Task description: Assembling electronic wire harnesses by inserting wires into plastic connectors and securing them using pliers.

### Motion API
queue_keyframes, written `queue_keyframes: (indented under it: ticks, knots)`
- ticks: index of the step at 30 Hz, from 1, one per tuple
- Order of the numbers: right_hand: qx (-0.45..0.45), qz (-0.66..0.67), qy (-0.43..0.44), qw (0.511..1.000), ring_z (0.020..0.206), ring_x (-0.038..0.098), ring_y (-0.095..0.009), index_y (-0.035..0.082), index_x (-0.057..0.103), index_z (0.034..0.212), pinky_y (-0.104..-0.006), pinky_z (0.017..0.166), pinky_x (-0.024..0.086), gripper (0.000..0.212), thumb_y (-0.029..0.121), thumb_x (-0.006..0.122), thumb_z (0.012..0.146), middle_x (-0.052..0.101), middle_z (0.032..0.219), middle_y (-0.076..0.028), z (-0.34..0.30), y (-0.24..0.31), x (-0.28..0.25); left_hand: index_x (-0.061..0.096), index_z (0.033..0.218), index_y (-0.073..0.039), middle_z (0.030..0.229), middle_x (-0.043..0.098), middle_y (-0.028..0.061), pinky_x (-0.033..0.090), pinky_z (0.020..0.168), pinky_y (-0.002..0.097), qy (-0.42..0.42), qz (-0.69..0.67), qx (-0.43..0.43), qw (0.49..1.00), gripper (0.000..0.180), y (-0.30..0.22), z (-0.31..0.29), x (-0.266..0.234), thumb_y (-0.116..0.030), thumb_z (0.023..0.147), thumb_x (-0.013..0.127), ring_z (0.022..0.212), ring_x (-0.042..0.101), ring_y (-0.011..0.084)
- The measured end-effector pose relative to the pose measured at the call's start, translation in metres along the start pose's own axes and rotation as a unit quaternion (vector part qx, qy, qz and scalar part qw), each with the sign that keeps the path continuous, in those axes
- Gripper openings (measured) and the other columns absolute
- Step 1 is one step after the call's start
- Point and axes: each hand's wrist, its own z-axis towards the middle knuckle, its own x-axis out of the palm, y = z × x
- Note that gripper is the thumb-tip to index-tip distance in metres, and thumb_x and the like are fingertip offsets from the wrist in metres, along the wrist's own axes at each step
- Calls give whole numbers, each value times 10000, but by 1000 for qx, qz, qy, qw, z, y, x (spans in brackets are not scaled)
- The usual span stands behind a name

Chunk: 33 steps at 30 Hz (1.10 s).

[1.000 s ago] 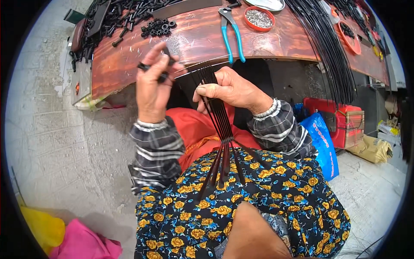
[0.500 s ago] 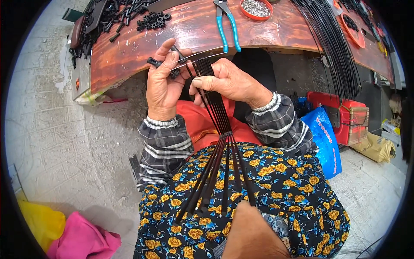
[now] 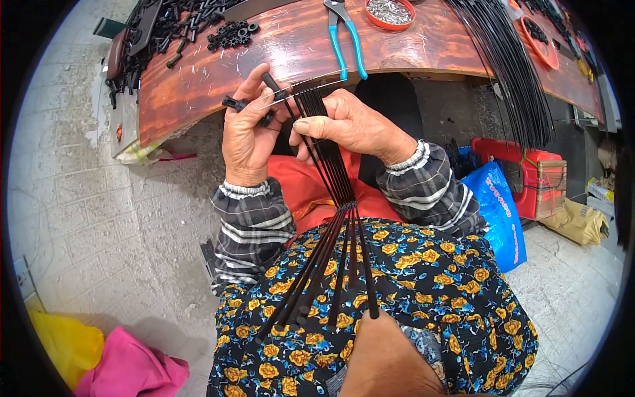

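Observation:
A flat row of thin black rods, looking like umbrella ribs (image 3: 336, 169), stands over my lap. My right hand (image 3: 350, 129) is closed on its upper part, thumb across the front. Below a joint, the rods fan out toward my apron (image 3: 423, 278). At their top ends a thin silver wire (image 3: 317, 87) runs crosswise. My left hand (image 3: 248, 145) pinches this wire between thumb and finger, left of the rods. It also holds small black plastic fittings (image 3: 233, 104), and a short black tube (image 3: 270, 82) shows by its fingers. Some fingertips are hidden behind the rods.
On the reddish wooden table (image 3: 284, 56) lie blue-handled pliers (image 3: 346, 41), black rings (image 3: 231, 34) and a red dish of small metal bits (image 3: 390, 12). A black rod bundle (image 3: 509, 73) hangs over its edge at right. A blue bag (image 3: 497, 215) stands near a red stool (image 3: 539, 178).
My left hand has shifted slightly, and the fittings in it have turned a little. The lower rod ends have swung slightly to the left. My right hand keeps its grip.

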Motion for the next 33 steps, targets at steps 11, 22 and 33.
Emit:
queue_keyframes:
  ticks: [11,22,33]
  knots:
    - [4,-16,-16,1000,667,664,-144,-55,640,891,-253,631,538,294,219,544,940,671,730,-94,2,-7,0,554,1229,-15,1006,658,98,539,806,315,9,-21,3,1000,398,5,4,-5,2,837,629,899,647,185]
    - [10,-37,-57,998,629,644,-127,-44,639,860,-248,595,525,280,211,554,936,659,704,-73,4,-5,5,518,1272,36,1165,608,129,499,817,289,-5,-36,36,999,416,10,-8,9,37,857,543,943,605,161]
    - [22,-60,-17,998,646,633,-118,-49,629,908,-250,588,513,251,199,590,919,656,731,-69,8,-3,5,627,1101,20,904,650,33,425,629,214,-106,70,34,991,250,-3,-18,27,-61,867,661,686,529,76]
